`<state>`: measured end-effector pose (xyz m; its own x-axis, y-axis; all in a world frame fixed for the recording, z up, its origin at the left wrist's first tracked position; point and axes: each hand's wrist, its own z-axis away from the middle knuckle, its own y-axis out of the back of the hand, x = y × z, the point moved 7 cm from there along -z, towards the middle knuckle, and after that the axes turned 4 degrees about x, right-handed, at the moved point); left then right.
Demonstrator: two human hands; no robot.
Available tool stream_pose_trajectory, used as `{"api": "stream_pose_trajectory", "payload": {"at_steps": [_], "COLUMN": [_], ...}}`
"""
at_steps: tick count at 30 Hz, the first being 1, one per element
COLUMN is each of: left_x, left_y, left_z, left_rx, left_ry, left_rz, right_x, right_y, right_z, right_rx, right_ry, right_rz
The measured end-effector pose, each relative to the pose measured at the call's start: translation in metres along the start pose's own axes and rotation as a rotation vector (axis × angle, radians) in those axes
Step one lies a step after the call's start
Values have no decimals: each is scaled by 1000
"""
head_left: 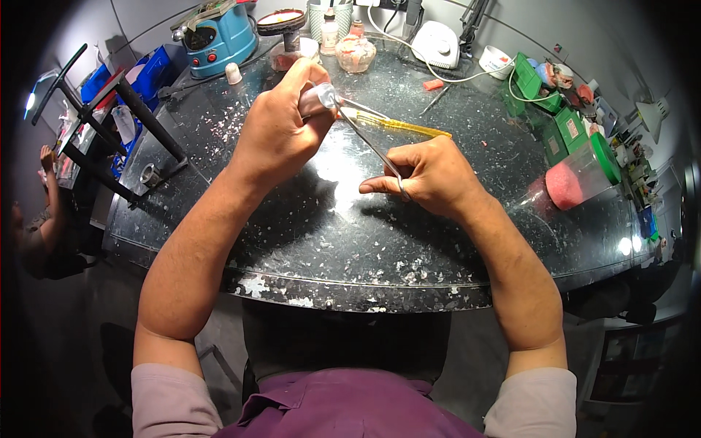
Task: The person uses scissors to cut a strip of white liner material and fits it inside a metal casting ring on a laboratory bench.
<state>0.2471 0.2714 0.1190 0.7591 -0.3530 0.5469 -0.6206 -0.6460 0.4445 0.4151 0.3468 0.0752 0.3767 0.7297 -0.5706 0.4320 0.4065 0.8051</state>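
Observation:
My left hand [281, 135] is raised over the black speckled worktop [328, 248] and grips a small clear rounded object [321, 97] between thumb and fingers. My right hand [431, 175] pinches the near end of a thin metal tool [369, 142], whose far end reaches up to the clear object. A yellow-handled instrument [405, 126] lies on the worktop just behind both hands.
At the back stand a blue machine [219, 36], a glass bowl [355, 52], a small bottle [330, 33] and a white device [436, 42] with a cable. A tipped clear jar with green lid and pink powder [577, 175] lies right. Another person [44, 219] sits far left.

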Motion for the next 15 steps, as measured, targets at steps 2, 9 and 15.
{"api": "stream_pose_trajectory", "payload": {"at_steps": [2, 9, 15], "left_x": [-7, -7, 1], "left_y": [-4, -12, -15], "left_z": [1, 8, 10], "left_rx": [-118, -88, -108], "left_ry": [150, 199, 69], "left_rz": [160, 81, -30], "right_x": [-2, -8, -10], "right_y": [0, 5, 2], "right_z": [0, 0, -1], "right_rx": [3, 61, 31], "right_ry": [14, 69, 67], "right_rz": [35, 176, 209]}}
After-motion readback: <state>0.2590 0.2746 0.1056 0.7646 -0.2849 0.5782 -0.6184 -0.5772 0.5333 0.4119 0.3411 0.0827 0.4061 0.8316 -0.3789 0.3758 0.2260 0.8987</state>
